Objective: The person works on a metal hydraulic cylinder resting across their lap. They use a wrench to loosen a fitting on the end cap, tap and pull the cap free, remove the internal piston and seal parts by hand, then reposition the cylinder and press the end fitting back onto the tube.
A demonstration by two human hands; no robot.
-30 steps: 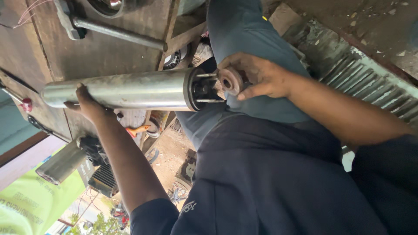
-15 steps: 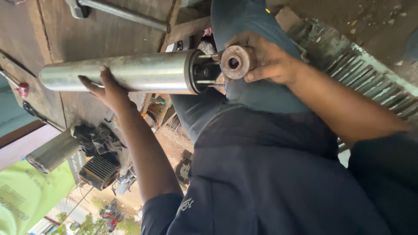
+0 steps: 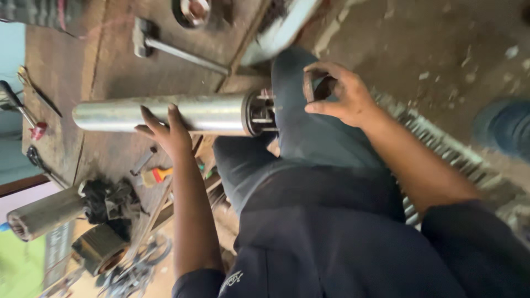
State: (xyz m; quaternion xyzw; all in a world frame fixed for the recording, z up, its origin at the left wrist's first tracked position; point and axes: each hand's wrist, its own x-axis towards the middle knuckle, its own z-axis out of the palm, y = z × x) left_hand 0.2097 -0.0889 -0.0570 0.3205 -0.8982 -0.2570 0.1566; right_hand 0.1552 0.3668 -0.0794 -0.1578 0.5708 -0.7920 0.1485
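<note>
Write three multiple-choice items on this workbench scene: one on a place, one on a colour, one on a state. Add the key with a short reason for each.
1. Where does the left hand rest?
A. On the hammer
B. On the long metal cylinder
C. On the person's knee

2. What colour is the long metal cylinder?
A. Shiny silver-grey
B. Bright red
C. Green

3. How does the round ring part stand in relation to the cylinder's open end?
A. Seated fully in it
B. Held clear of it in the right hand
C. Lying on the ground

Key:
1. B, the fingers lie across the cylinder's side on the wooden bench, well apart from the hammer.
2. A, its wall is bare reflective metal.
3. B, the right hand grips the ring with a gap between it and the open end.
</note>
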